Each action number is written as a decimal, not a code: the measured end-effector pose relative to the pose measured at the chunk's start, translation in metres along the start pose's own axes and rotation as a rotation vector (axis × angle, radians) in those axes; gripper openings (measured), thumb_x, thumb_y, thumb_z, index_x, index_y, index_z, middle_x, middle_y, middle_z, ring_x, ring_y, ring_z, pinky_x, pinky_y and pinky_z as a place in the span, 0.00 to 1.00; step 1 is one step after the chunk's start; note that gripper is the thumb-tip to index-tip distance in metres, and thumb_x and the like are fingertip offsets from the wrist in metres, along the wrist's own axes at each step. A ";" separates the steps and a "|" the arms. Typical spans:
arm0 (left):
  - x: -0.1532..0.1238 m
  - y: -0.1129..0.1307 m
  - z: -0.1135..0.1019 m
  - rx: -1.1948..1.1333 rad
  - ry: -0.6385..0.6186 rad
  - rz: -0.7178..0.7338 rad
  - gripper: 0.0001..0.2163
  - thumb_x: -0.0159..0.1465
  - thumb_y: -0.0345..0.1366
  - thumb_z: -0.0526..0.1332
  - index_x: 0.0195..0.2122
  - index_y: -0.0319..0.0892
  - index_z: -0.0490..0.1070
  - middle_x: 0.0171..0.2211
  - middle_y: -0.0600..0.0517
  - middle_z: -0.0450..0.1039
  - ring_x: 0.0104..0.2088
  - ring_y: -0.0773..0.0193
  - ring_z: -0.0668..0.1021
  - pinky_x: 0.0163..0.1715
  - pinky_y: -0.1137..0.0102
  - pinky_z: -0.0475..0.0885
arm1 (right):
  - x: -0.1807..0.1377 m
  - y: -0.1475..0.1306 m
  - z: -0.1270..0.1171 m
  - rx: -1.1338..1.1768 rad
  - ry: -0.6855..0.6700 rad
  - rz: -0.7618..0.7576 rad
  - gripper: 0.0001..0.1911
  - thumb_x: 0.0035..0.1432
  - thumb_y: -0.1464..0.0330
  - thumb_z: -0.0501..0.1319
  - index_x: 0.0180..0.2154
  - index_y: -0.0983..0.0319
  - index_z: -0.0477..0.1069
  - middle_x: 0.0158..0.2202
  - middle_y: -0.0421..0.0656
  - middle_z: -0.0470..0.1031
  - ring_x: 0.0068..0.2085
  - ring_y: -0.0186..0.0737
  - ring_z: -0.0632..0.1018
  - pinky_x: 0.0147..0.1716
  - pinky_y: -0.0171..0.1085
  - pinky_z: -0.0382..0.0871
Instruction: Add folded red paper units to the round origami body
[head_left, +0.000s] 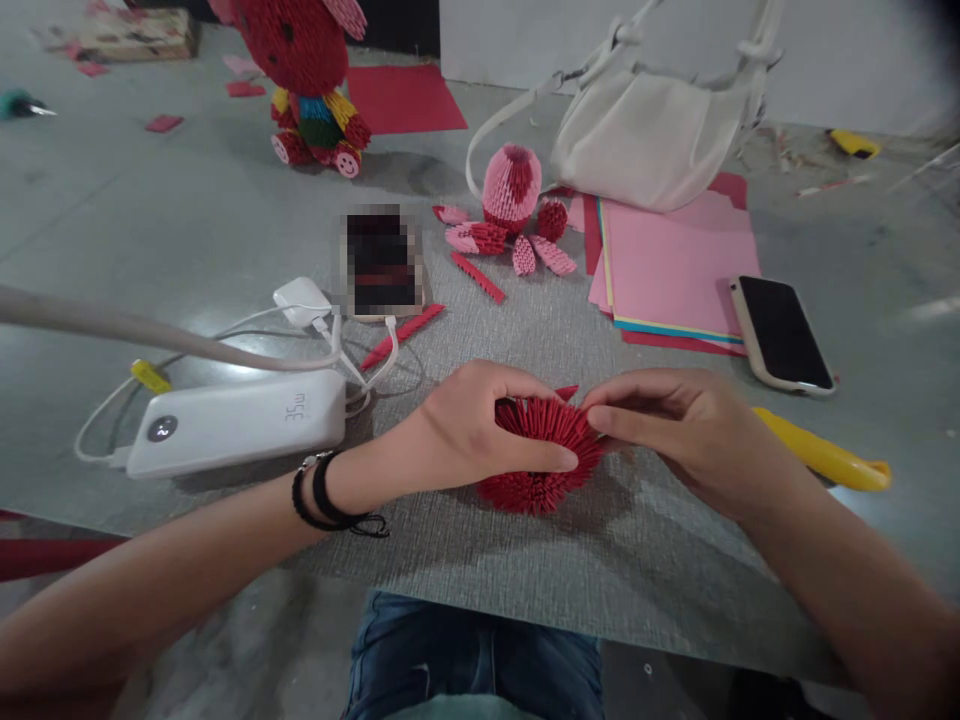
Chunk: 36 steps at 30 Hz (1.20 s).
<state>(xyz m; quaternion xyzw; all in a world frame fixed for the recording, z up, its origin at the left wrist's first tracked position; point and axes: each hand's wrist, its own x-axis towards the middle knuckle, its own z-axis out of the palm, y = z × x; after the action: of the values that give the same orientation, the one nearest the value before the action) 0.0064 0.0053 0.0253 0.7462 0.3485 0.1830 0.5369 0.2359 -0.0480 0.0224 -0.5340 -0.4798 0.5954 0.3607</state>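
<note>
A round red piece made of many folded paper units point(536, 490) rests on the table near its front edge. My left hand point(476, 425) is wrapped over its left side, thumb across the front and fingers behind. At its right rim, my right hand point(667, 420) pinches with thumb and fingertips; whatever small unit lies between them is hidden. A red strip of nested paper units point(405, 335) lies beyond my left hand, and another strip point(478, 277) farther back. Behind these stand a pink and red paper body point(512, 190) and several loose petal-like parts point(480, 238).
A white power bank point(240, 425) with cables lies left, beside a charging phone point(384, 262). Coloured paper sheets point(682, 265), another phone point(784, 335) and a yellow tool point(825, 450) lie right. A white handbag point(652, 135) and a red paper doll point(315, 120) stand at the back.
</note>
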 end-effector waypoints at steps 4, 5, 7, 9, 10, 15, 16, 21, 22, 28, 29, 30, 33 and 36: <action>0.003 -0.003 -0.001 -0.041 -0.026 -0.007 0.16 0.53 0.45 0.77 0.38 0.41 0.84 0.35 0.52 0.83 0.36 0.60 0.81 0.34 0.71 0.74 | -0.001 -0.001 -0.003 -0.065 0.060 -0.061 0.05 0.54 0.63 0.76 0.34 0.55 0.85 0.33 0.41 0.84 0.35 0.39 0.82 0.36 0.35 0.81; 0.003 -0.004 -0.001 -0.057 -0.038 -0.018 0.16 0.53 0.45 0.77 0.38 0.41 0.84 0.36 0.51 0.83 0.37 0.60 0.81 0.34 0.72 0.74 | -0.001 -0.001 -0.003 -0.082 0.065 -0.074 0.06 0.54 0.63 0.76 0.34 0.55 0.85 0.33 0.41 0.83 0.34 0.39 0.82 0.35 0.35 0.81; 0.004 -0.006 -0.001 -0.093 -0.055 -0.039 0.16 0.54 0.45 0.77 0.37 0.40 0.84 0.36 0.51 0.83 0.36 0.61 0.81 0.34 0.72 0.74 | -0.002 -0.003 -0.004 -0.114 0.068 -0.087 0.06 0.54 0.62 0.76 0.34 0.55 0.85 0.33 0.41 0.83 0.34 0.39 0.82 0.35 0.36 0.81; 0.004 -0.007 -0.001 -0.135 -0.053 -0.060 0.15 0.55 0.45 0.76 0.37 0.39 0.84 0.36 0.50 0.83 0.35 0.62 0.81 0.34 0.72 0.73 | -0.003 -0.006 -0.003 -0.148 0.072 -0.085 0.07 0.54 0.61 0.76 0.34 0.55 0.85 0.33 0.42 0.83 0.34 0.40 0.82 0.35 0.36 0.81; 0.004 -0.007 -0.001 -0.152 -0.051 -0.072 0.15 0.55 0.44 0.76 0.37 0.39 0.84 0.35 0.50 0.83 0.35 0.62 0.81 0.34 0.72 0.73 | -0.004 -0.008 -0.001 -0.168 0.080 -0.085 0.07 0.54 0.60 0.76 0.34 0.55 0.85 0.33 0.42 0.84 0.34 0.40 0.82 0.35 0.36 0.81; 0.003 -0.004 -0.001 -0.177 -0.055 -0.094 0.12 0.55 0.41 0.76 0.36 0.39 0.84 0.38 0.49 0.83 0.37 0.61 0.81 0.36 0.71 0.74 | -0.009 -0.017 0.008 -0.323 0.144 -0.141 0.05 0.54 0.61 0.75 0.32 0.54 0.84 0.31 0.41 0.84 0.34 0.41 0.83 0.35 0.36 0.80; 0.002 -0.003 0.000 -0.171 -0.052 -0.090 0.12 0.55 0.40 0.76 0.36 0.39 0.84 0.38 0.49 0.83 0.38 0.60 0.81 0.36 0.71 0.74 | -0.010 -0.017 0.010 -0.352 0.154 -0.151 0.04 0.55 0.62 0.74 0.32 0.54 0.84 0.31 0.41 0.84 0.34 0.41 0.83 0.35 0.36 0.80; 0.001 -0.007 0.002 -0.204 -0.032 -0.060 0.10 0.55 0.37 0.75 0.37 0.40 0.84 0.38 0.50 0.83 0.38 0.61 0.81 0.36 0.71 0.75 | -0.013 -0.016 0.015 -0.378 0.168 -0.159 0.05 0.57 0.62 0.72 0.32 0.55 0.84 0.32 0.42 0.84 0.33 0.43 0.83 0.32 0.37 0.79; 0.001 -0.008 0.003 -0.218 -0.028 -0.056 0.10 0.55 0.37 0.75 0.37 0.40 0.84 0.38 0.50 0.83 0.38 0.61 0.81 0.37 0.71 0.75 | -0.013 -0.015 0.015 -0.372 0.167 -0.156 0.05 0.56 0.62 0.72 0.32 0.55 0.84 0.31 0.42 0.84 0.33 0.43 0.83 0.31 0.37 0.79; 0.000 -0.010 0.006 -0.229 -0.009 -0.053 0.10 0.54 0.37 0.76 0.36 0.39 0.84 0.34 0.51 0.81 0.37 0.62 0.81 0.36 0.72 0.74 | -0.012 -0.013 0.016 -0.378 0.185 -0.159 0.05 0.56 0.62 0.73 0.32 0.55 0.85 0.31 0.41 0.85 0.32 0.41 0.83 0.29 0.35 0.77; 0.000 -0.010 0.006 -0.227 -0.009 -0.045 0.10 0.54 0.37 0.76 0.36 0.39 0.84 0.34 0.51 0.81 0.38 0.62 0.81 0.36 0.72 0.74 | -0.012 -0.013 0.016 -0.380 0.185 -0.164 0.05 0.56 0.62 0.72 0.32 0.55 0.85 0.31 0.41 0.85 0.32 0.41 0.83 0.29 0.35 0.77; 0.000 -0.010 0.006 -0.223 -0.009 -0.035 0.10 0.54 0.37 0.76 0.36 0.39 0.84 0.34 0.52 0.81 0.38 0.62 0.81 0.37 0.72 0.74 | -0.012 -0.013 0.017 -0.383 0.184 -0.170 0.05 0.56 0.62 0.72 0.32 0.56 0.85 0.31 0.41 0.85 0.32 0.40 0.83 0.30 0.34 0.78; 0.000 -0.011 0.006 -0.231 -0.024 -0.020 0.10 0.56 0.37 0.76 0.37 0.40 0.84 0.34 0.52 0.80 0.40 0.62 0.81 0.39 0.72 0.74 | -0.013 -0.014 0.018 -0.390 0.171 -0.182 0.04 0.57 0.64 0.71 0.31 0.56 0.84 0.31 0.39 0.85 0.32 0.37 0.83 0.30 0.32 0.77; 0.001 -0.011 0.006 -0.250 -0.040 -0.033 0.09 0.56 0.37 0.76 0.38 0.41 0.85 0.34 0.53 0.80 0.40 0.62 0.81 0.40 0.73 0.74 | -0.013 -0.015 0.019 -0.388 0.160 -0.195 0.03 0.58 0.66 0.70 0.32 0.56 0.83 0.31 0.38 0.85 0.32 0.35 0.82 0.29 0.29 0.76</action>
<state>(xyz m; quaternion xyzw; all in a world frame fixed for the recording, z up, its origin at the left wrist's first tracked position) 0.0070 0.0042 0.0126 0.6711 0.3246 0.2011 0.6355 0.2181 -0.0597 0.0396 -0.5900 -0.6044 0.4100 0.3442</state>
